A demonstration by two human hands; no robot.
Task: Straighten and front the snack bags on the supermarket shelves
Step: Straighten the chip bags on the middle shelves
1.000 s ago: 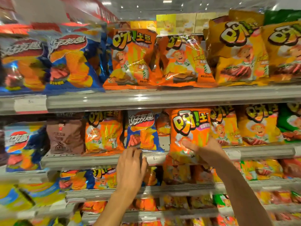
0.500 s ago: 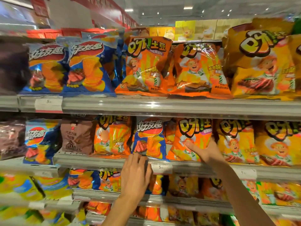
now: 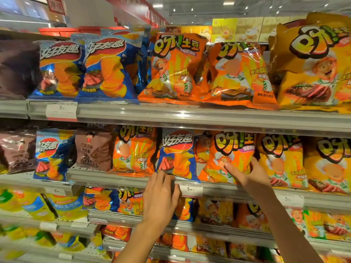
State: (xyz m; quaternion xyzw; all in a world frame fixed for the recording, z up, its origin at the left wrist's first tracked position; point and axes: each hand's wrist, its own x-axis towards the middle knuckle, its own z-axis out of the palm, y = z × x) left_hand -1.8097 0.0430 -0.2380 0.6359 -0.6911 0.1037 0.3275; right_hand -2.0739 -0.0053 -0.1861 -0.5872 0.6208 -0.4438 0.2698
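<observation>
Since the earlier frames the orange bag (image 3: 227,158) has gone from hanging out over the shelf lip to standing back on the second shelf (image 3: 114,177), and the view has drawn closer and tipped upward. Both hands have stayed at the same two bags.

On that shelf the right hand (image 3: 247,174) grips the orange bag: its thumb presses the printed front and its fingers wrap the bag's right edge, so this grip is closed on the bag. Just left of it stands a blue bag (image 3: 177,152), its bottom corner reaching past the shelf lip over a price tag (image 3: 190,189). The left hand (image 3: 160,196) lies flat against the rail with its fingertips touching the blue bag's bottom edge; its fingers are extended, and I cannot tell whether they pinch anything. Further left are an orange bag with the same print (image 3: 133,149) and a brown bag (image 3: 94,149).

I judge the step in hand to be seating these two bags upright and flush. The risks: the blue bag overhangs the lip, so a nudge from below could tip it forward off the shelf. The bags are air-filled and slick, so a hard squeeze on the orange one may crease its face or crush the contents. Pushing it sideways could also topple the yellow bag (image 3: 281,160) touching its right side.
</observation>
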